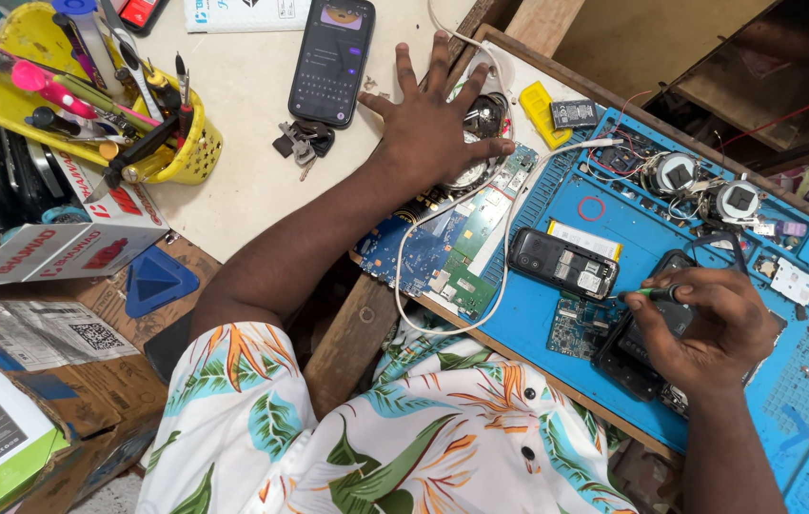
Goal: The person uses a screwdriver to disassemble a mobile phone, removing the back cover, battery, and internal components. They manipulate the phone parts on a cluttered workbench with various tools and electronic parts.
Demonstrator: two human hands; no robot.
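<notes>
Steadiness matters: right hand pinches a thin green-handled tool over the opened black phone; left hand, fingers spread, presses the round speaker.

Two hands, three phones, one yellow basket.

Lying top centre on the pale table: a black slab smartphone with a lit dark screen. Leaning at left below the yellow basket: a white-and-red printed cardboard box. Sitting lower left: a brown carton carrying a white label.
</notes>
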